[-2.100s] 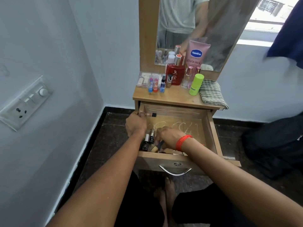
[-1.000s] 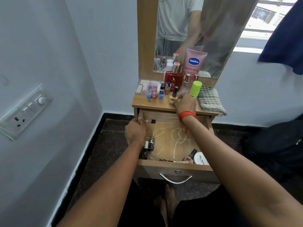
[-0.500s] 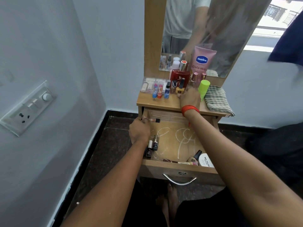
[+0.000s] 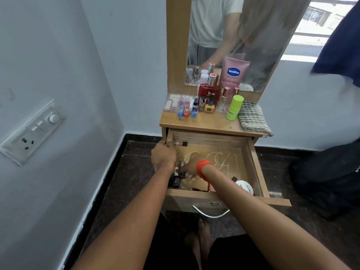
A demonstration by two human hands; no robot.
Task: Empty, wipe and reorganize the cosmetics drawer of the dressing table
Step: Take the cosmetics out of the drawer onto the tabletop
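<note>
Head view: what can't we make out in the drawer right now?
- Right hand: its back hides the fingertips; grip on the small bottles unclear.
- Small bottles: partly under both hands, labels too small.
- White jar: right forearm covers part, print unreadable.
- Drawer floor beneath the left hand, which grips its left wall: hidden.

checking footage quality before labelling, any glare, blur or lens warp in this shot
Head view: the window is blown out at top right; the dark blue cloth beside it is smeared; wide-angle stretch skews the switch panel at the left edge; the Vaseline tube label reads sharp; the drawer is softly lit, no hard shadows.
</note>
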